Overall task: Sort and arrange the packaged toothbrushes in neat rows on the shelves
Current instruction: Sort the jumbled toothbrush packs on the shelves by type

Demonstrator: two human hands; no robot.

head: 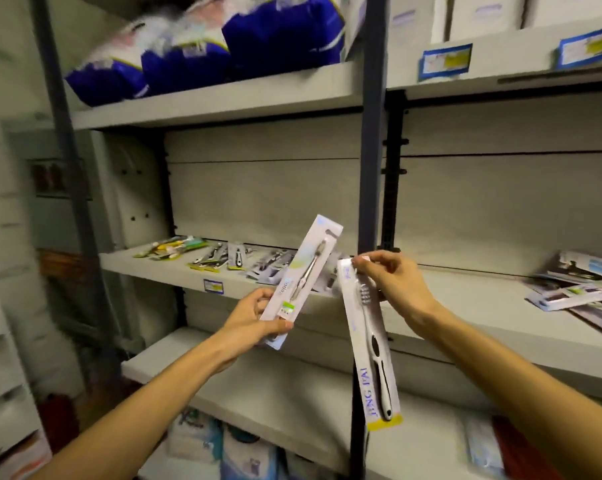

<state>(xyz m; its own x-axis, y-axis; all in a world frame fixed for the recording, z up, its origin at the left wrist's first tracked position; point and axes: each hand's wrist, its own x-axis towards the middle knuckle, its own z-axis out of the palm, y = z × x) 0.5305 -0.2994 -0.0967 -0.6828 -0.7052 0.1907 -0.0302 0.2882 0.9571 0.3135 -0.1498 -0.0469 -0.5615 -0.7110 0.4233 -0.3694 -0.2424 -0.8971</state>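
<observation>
My left hand (254, 322) grips the lower end of a white packaged toothbrush (304, 268) that tilts up to the right. My right hand (396, 282) pinches the top of a second, longer packaged toothbrush (370, 344) with a black and white handle, which hangs down. Both packs are held in front of the middle shelf (175, 268). Several packaged toothbrushes (209, 256) lie in rough rows on that shelf's left bay. A loose pile of toothbrush packs (583, 289) lies on the right bay.
A dark upright post (372, 150) divides the two bays. Blue and white bags (202, 53) fill the top left shelf; white boxes (479, 15) stand at top right. A lower shelf (292, 386) sits below my hands, with packaged goods (223, 441) beneath it.
</observation>
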